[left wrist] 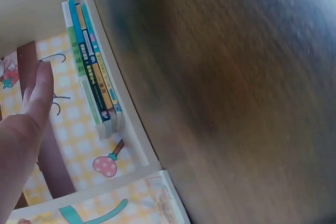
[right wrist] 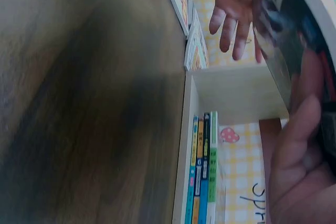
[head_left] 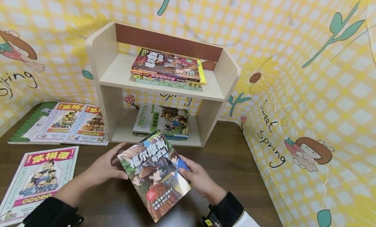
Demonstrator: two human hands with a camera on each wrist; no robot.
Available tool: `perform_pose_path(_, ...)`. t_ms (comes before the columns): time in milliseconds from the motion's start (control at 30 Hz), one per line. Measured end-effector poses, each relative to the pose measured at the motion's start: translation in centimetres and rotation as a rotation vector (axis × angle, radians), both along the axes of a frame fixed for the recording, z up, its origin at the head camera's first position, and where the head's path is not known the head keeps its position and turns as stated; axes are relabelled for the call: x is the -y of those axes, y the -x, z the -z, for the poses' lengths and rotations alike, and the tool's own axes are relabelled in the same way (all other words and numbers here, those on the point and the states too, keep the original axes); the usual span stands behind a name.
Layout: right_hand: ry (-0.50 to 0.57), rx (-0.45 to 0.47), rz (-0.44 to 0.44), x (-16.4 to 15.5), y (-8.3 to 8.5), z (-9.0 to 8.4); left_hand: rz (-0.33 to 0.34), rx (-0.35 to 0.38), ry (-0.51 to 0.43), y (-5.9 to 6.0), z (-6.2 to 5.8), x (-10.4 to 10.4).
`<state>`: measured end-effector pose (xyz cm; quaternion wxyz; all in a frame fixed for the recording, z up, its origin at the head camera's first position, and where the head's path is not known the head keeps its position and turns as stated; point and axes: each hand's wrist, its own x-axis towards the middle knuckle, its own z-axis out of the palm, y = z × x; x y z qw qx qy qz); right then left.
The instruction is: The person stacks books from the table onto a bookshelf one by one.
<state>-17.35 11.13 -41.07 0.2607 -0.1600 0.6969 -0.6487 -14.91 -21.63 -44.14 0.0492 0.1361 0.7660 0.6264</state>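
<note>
A comic-style book point(head_left: 157, 178) with a detective figure on its cover is tilted above the table, in front of the shelf. My right hand point(head_left: 198, 176) grips its right edge, thumb on the cover and fingers behind; the right wrist view shows this hand point(right wrist: 299, 166) at the book's dark back cover point(right wrist: 278, 30). At the book's left edge is my left hand point(head_left: 104, 165), thumb and fingers spread apart. Its fingers look straight in the right wrist view, where the left hand point(right wrist: 234, 11) appears beyond the book.
A two-tier wooden shelf point(head_left: 108, 106) stands at the back. One book stack point(head_left: 167, 65) lies on its upper tier, another stack point(head_left: 161, 121) on the lower. Pink-and-yellow booklets point(head_left: 66, 122) and a green book point(head_left: 38, 117) lie at left, with another booklet point(head_left: 41, 181) nearer.
</note>
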Motion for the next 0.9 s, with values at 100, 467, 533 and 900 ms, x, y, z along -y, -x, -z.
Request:
perform_pose_path(100,-0.023,0.027,-0.078,-0.5,0.6,-0.3,0.023,-0.095,0.129,-0.2,-0.4,0.1)
perform_pose_path(467,-0.053,0.110,-0.281,-1.9,3.5,-1.4,0.251,-0.003,0.032,-1.6,-1.6,-1.6)
perform_pose_path(533,-0.059,0.102,-0.282,-1.9,3.9,-1.4,0.218,-0.029,0.085,-1.8,-1.9,-1.8)
perform_pose_path(900,-0.131,0.053,-0.153,-1.4,5.1,-1.1,0.044,-0.136,0.254,-2.3,-2.3,-2.6)
